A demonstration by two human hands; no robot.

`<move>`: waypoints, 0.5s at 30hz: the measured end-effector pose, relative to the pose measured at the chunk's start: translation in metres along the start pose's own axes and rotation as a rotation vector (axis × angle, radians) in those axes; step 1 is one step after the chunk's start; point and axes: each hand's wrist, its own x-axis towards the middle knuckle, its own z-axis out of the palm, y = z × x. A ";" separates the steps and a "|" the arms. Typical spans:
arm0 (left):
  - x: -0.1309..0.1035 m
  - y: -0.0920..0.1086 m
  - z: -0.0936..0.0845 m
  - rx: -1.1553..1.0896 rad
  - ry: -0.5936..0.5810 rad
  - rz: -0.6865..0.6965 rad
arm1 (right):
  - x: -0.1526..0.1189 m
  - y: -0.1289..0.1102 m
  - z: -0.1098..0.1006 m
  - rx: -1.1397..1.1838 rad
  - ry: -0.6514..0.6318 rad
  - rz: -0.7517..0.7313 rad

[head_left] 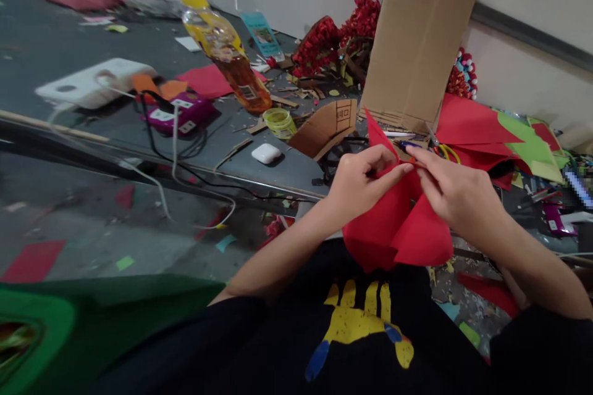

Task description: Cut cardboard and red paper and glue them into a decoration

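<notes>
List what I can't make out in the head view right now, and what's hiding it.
All in the head view:
- Right thumb: hidden behind the right hand, so its grip is unclear.
- Red paper: upper part covered by the left hand and right hand.
- Yellow-capped bottle: label text blurred.
- Green object: cut off by the left edge.
- Bright rectangle, far right: pixelated.

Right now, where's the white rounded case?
In the head view, the case lies left of the left hand, on the dark tabletop, below the round yellow tub.
</notes>
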 end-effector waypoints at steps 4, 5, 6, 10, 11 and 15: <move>-0.002 0.004 -0.009 0.164 -0.062 0.037 | -0.001 0.004 -0.008 -0.110 0.011 -0.049; -0.002 0.005 -0.011 0.200 -0.071 0.046 | -0.001 0.003 -0.009 -0.143 0.007 -0.058; -0.003 0.006 -0.013 0.234 -0.081 0.054 | -0.001 0.003 -0.011 -0.177 0.004 -0.069; 0.000 0.013 -0.021 0.369 -0.162 0.032 | 0.003 -0.002 -0.020 -0.312 -0.032 -0.145; 0.002 0.015 -0.024 0.402 -0.196 0.015 | 0.005 -0.004 -0.023 -0.339 -0.050 -0.163; 0.014 0.026 -0.036 0.500 -0.372 -0.017 | 0.014 -0.009 -0.038 -0.407 -0.149 -0.220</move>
